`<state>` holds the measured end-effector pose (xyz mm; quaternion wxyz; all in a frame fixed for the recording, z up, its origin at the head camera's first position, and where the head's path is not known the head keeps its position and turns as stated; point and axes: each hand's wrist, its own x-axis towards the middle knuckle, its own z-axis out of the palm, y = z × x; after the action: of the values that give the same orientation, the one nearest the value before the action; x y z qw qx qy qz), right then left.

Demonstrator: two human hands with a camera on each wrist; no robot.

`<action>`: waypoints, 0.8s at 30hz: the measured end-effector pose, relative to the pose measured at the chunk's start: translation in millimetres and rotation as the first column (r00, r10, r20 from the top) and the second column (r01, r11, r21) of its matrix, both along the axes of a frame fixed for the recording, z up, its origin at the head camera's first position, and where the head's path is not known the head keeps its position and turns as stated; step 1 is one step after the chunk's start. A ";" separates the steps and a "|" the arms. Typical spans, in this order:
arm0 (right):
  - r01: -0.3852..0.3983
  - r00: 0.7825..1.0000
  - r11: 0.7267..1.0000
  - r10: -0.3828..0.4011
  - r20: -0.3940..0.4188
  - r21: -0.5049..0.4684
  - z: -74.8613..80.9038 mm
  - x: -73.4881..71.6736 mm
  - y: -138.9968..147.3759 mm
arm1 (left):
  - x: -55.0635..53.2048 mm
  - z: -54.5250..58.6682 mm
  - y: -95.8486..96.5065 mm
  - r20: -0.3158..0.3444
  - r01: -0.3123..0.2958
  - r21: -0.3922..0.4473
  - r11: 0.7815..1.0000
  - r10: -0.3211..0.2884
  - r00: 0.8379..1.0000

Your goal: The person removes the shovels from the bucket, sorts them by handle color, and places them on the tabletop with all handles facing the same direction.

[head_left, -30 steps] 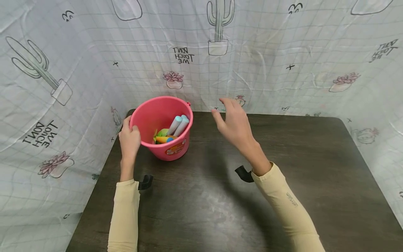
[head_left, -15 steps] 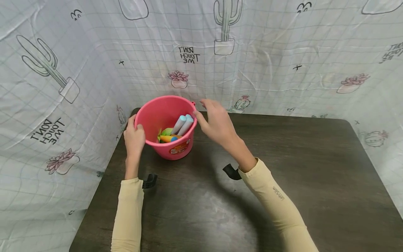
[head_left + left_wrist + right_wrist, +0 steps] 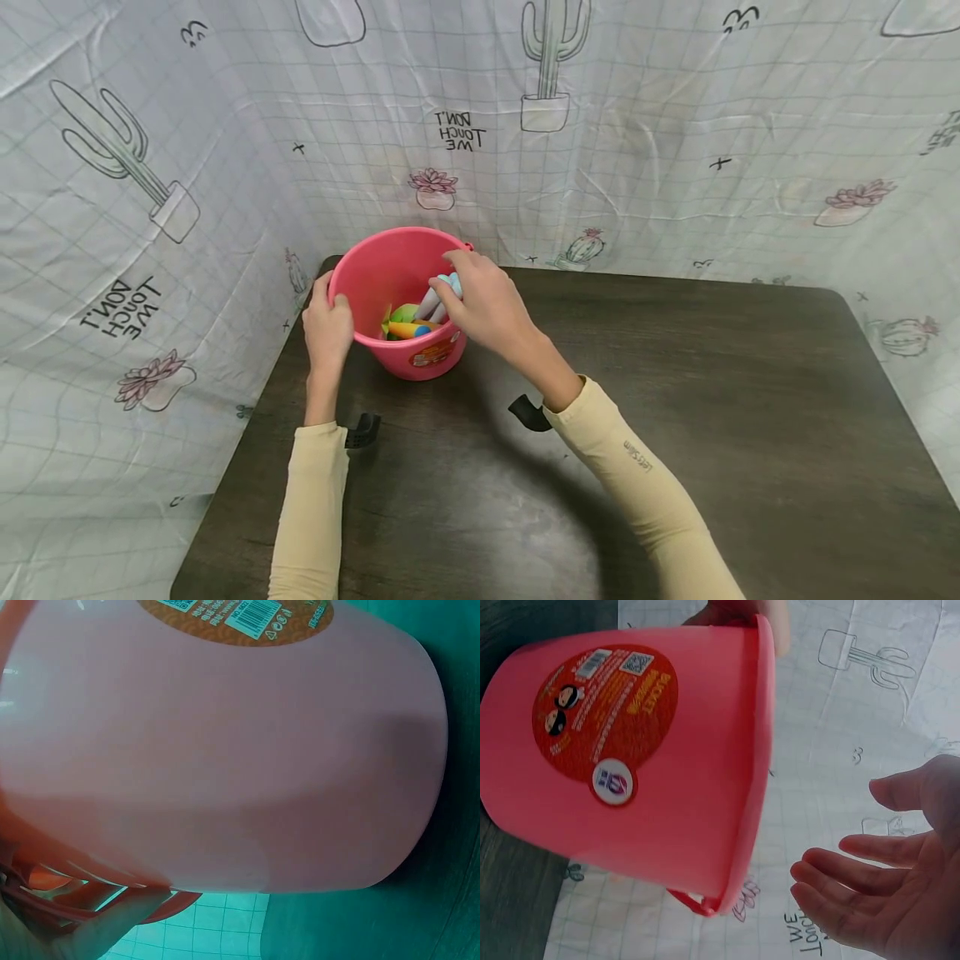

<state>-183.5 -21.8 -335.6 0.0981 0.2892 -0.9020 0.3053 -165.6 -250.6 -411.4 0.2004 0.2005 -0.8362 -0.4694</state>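
Observation:
A pink bucket [image 3: 401, 357] stands at the table's back left, its mouth tipped slightly toward me. My left hand [image 3: 328, 332] grips the left side of its rim; the left wrist view shows the thumb side by the bucket's handle and wall [image 3: 225, 750]. Inside lie pale cylinders [image 3: 429, 303] with light blue ends, an orange carrot-shaped piece [image 3: 403, 330] with a blue end, and something green [image 3: 406, 312]. My right hand [image 3: 491, 308] hovers over the right rim, overlapping the cylinders in the head view. In the right wrist view its fingers [image 3: 855, 874] are spread and hold nothing.
The dark wooden table [image 3: 712, 400] stretches out to the right of the bucket. A white curtain [image 3: 637, 167] printed with cacti and lettering hangs behind and along both sides. Black wrist mounts [image 3: 529, 413] stick out from both sleeves.
My right hand has moved left from above the table to over the bucket's right rim. The left hand keeps its grip on the rim. The view has shifted slightly.

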 end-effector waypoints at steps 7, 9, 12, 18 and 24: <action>-0.041 0.999 0.998 0.039 0.030 0.052 -6.2 0.8 -15.7 | 0.4 2.3 1.1 -0.005 0.001 0.009 1.000 -0.001 1.000; -0.051 0.998 0.996 0.049 0.033 0.074 -7.7 1.1 -20.5 | 0.1 2.5 1.5 -0.005 0.004 0.014 1.000 -0.003 1.000; -0.075 0.997 0.991 0.072 0.035 0.107 -10.9 1.3 -28.1 | -0.4 1.4 1.5 -0.001 0.000 0.015 1.000 0.000 1.000; -0.121 0.992 0.982 0.115 0.052 0.147 -18.9 -0.2 -40.7 | 0.1 -1.1 1.4 -0.002 -0.015 0.005 1.000 0.015 1.000; -0.141 0.990 0.974 0.136 0.042 0.177 -24.2 -1.8 -46.2 | 1.9 -1.6 1.0 -0.007 -0.021 -0.002 1.000 0.021 1.000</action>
<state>-185.3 -68.0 -359.9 0.0367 0.3543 -0.9049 0.2332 -163.7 -249.6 -413.1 0.2083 0.2073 -0.8339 -0.4672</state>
